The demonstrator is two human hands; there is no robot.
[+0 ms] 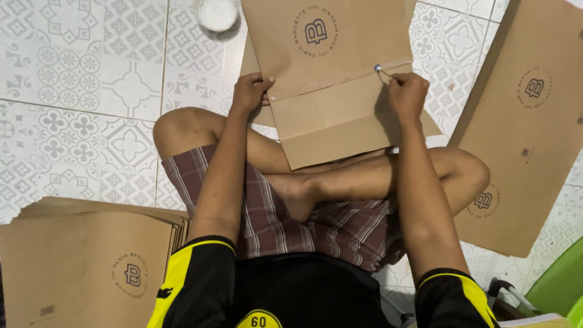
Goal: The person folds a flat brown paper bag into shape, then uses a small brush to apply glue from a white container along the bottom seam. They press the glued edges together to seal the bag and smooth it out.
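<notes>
I take the folded flap of the brown paper bag [331, 85] as my landmark. The bag lies flat on the patterned tile floor [79, 91] and partly over the crossed legs, its bottom flap turned toward me. To my eye it is light, thin and floppy, creasing easily, so it wants pinning at the fold edges rather than lifting by a corner. Left of the flap, my left hand [250, 91] presses fingers down on the fold's end, thumb tucked over the edge. Right of the flap, my right hand [408, 92] is curled closed around a small glue brush [381, 71], tip touching the crease. Beyond the flap's far left sits a white glue pot [217, 13].
</notes>
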